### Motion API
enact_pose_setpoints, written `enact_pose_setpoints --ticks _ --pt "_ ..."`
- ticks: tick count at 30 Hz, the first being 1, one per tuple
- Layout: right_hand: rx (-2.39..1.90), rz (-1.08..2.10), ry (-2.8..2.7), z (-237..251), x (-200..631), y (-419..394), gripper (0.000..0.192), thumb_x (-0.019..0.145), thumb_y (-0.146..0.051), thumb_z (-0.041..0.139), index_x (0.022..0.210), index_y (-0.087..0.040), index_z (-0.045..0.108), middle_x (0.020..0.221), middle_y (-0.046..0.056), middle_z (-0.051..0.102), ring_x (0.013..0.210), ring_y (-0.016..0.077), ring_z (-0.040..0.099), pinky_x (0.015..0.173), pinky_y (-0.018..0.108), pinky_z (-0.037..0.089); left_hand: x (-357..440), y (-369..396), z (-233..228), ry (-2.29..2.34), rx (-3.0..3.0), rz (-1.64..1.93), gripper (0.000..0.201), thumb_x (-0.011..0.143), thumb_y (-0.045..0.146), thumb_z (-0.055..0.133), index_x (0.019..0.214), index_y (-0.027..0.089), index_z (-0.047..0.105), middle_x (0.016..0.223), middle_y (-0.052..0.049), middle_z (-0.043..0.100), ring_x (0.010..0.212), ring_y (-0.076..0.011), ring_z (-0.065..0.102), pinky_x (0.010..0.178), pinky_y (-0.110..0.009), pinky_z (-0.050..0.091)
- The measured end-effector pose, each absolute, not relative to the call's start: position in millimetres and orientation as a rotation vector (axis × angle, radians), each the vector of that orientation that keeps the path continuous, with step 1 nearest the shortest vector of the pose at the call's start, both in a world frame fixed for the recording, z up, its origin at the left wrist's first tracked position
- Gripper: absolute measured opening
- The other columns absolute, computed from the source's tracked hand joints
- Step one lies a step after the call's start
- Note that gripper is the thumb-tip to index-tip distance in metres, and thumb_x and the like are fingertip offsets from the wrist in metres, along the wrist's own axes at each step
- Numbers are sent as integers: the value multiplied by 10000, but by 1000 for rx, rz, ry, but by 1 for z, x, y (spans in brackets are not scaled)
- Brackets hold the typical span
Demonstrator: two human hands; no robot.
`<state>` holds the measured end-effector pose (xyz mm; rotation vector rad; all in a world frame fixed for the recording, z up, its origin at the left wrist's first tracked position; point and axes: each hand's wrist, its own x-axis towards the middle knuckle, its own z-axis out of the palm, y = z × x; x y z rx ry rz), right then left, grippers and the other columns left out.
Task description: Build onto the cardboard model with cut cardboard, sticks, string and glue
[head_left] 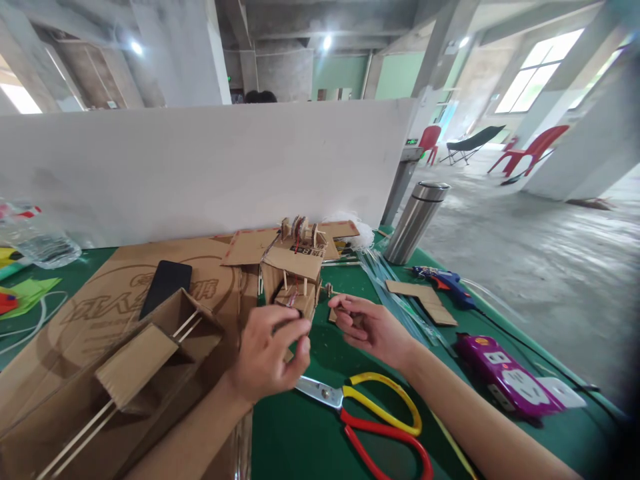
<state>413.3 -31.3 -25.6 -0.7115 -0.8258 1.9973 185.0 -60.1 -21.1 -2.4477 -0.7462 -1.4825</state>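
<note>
Near the middle of the green worktop (320, 440) stands a small brown cardboard model with wooden sticks (295, 273). The left hand (267, 353) pinches its lower front; the right hand (367, 327), fingers loosely curled, holds nothing visible. Best to steady the model's base and press gently, since the thin sticks look fragile.

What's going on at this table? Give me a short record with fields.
Setting: green table behind a white partition board
Left hand: fingers on the small brown cardboard model with wooden sticks
Right hand: beside the model, fingers curled, pinching something too small to tell
Nearby: yellow-and-red-handled scissors, steel flask, purple power strip, blue glue gun, black phone
</note>
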Motion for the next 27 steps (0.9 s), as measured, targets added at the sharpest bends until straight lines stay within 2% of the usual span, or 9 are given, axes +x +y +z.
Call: enact_pose_setpoints --ticks 2,3,7,13,17,20,23,27 --pt "-675 2004 -835 -25 411 -34 170 755 -283 743 884 -173 731 586 -60 493 386 29 308 345 167 177 192 -68 -20 -705 -2669 -1319 186 840 136 599 996 235 617 813 8 638 729 -133 623 672 -223 497" --pt "-659 2009 -841 -25 410 -36 171 755 -285 743 883 -172 732 587 -57 498 387 32 312 341 169 183 196 -70 -21 -732 -2750 -1263 120 860 165 581 948 227 634 755 16 648 651 -121 618 597 -209 478" --pt "-605 2038 -859 -22 405 -43 172 766 -305 738 877 -172 736 560 -49 503 382 44 320 331 172 213 206 -72 -27 -1066 -2974 -1206 149 895 236 565 927 154 685 792 -37 719 509 -103 612 495 -206 464" --pt "-492 2115 -872 -22 399 -51 139 816 -272 702 891 -164 748 560 -38 532 382 38 324 333 155 253 211 -71 -28 -1523 -3352 -1203 265 964 308 508 1002 153 719 817 -34 766 588 -121 702 499 -170 500" --pt "-526 2133 -923 -25 396 -53 154 820 -287 694 894 -163 745 542 -39 538 362 39 338 336 162 277 213 -70 -33 -1699 -3458 -1220 326 959 352 496 910 119 720 745 -58 752 572 -148 695 504 -201 499" --pt "-613 2104 -958 -23 396 -52 177 787 -308 712 883 -161 734 532 -41 522 371 47 343 330 164 253 213 -69 -32 -1757 -3396 -1268 254 911 308 539 790 135 681 668 -28 688 567 -135 625 533 -214 456" --pt "-750 2011 -955 -17 400 -49 198 749 -332 721 859 -169 704 552 -54 493 371 39 311 330 167 183 211 -69 -28 -1743 -3335 -1299 208 888 261 523 708 171 576 622 18 578 574 -115 525 547 -220 383" --pt "-1089 1607 -952 -15 412 -38 250 737 -397 650 866 -184 653 594 -66 458 372 46 269 340 200 164 207 -70 -26 -1708 -3326 -1281 261 963 309 396 726 208 438 595 55 448 546 -108 429 539 -234 330"
